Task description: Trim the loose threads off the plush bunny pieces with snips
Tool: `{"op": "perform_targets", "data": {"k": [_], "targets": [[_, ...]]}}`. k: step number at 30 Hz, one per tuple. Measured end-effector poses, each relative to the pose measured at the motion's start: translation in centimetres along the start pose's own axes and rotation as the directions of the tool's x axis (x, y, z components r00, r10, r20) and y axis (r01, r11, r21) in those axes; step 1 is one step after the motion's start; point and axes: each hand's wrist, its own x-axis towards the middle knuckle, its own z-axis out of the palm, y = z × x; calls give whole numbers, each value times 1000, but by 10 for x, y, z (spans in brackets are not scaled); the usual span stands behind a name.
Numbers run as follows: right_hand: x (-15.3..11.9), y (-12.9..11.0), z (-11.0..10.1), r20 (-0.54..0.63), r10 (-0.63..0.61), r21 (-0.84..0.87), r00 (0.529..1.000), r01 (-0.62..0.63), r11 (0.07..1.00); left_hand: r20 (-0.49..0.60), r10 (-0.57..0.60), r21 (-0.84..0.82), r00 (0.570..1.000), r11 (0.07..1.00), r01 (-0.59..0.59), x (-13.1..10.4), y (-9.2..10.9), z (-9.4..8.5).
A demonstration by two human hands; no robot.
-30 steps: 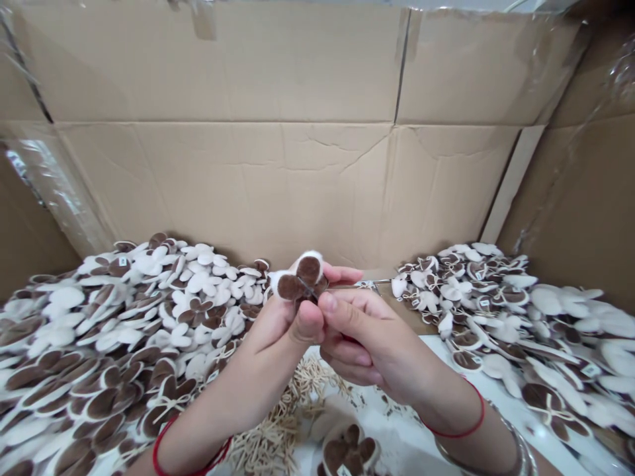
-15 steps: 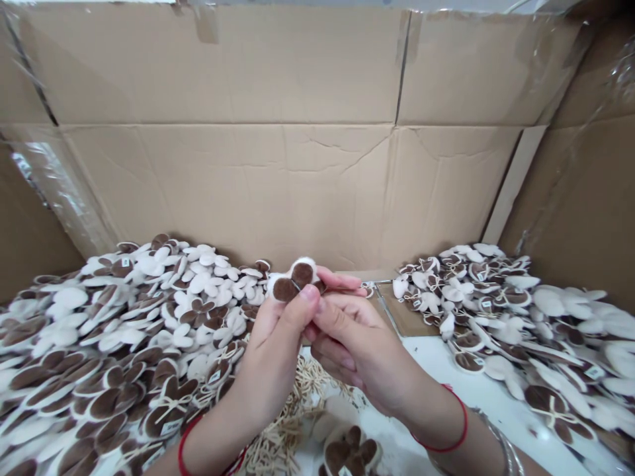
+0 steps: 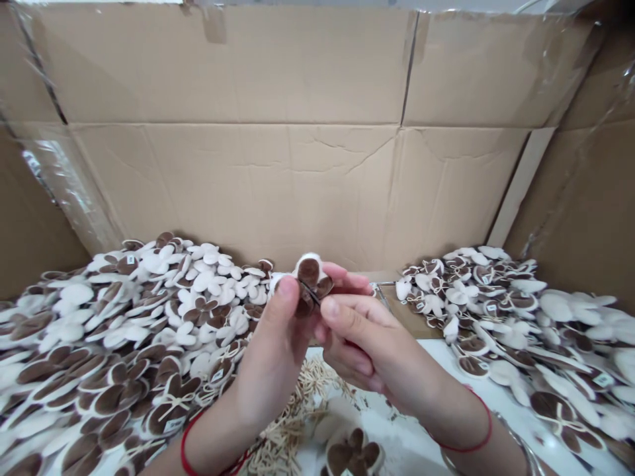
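Between both hands, above the work surface, is a small brown and white plush flower. My left hand grips its left side, the thumb pressed near its middle. My right hand pinches a thin dark strip that lies across the flower's centre; what the strip is cannot be made out. Fingers of my right hand also extend behind the flower. Below the hands lies a heap of short cream cords. Near the bottom edge sits another brown plush flower with a small white tag.
A large pile of plush flowers covers the left side, and a second pile lies on the right, some with cream bows. Tall cardboard walls enclose the white work surface.
The flower has turned in my hands, showing more brown petals and the dark strip. My left thumb has shifted left, and my right hand has moved slightly right.
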Motion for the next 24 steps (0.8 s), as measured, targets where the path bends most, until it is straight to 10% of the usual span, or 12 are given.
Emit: {"op": "perform_targets", "data": {"k": [5, 11, 17, 24], "targets": [[-7, -16, -8, 54, 47, -86, 997, -42, 995, -93, -29, 22, 995, 999, 31, 7, 5, -3], [-7, -21, -10, -355, -311, -465, 882, 122, 877, -121, -40, 60, 992, 997, 48, 10, 1, -6], [-3, -15, -6, -255, -317, -486, 914, 163, 859, 19, -154, 136, 988, 979, 150, 7, -2, -9], [-3, -17, -13, -365, -363, -467, 857, 169, 868, -17, 3, 352, 1000, 936, 4, 12, 2, -10]]}}
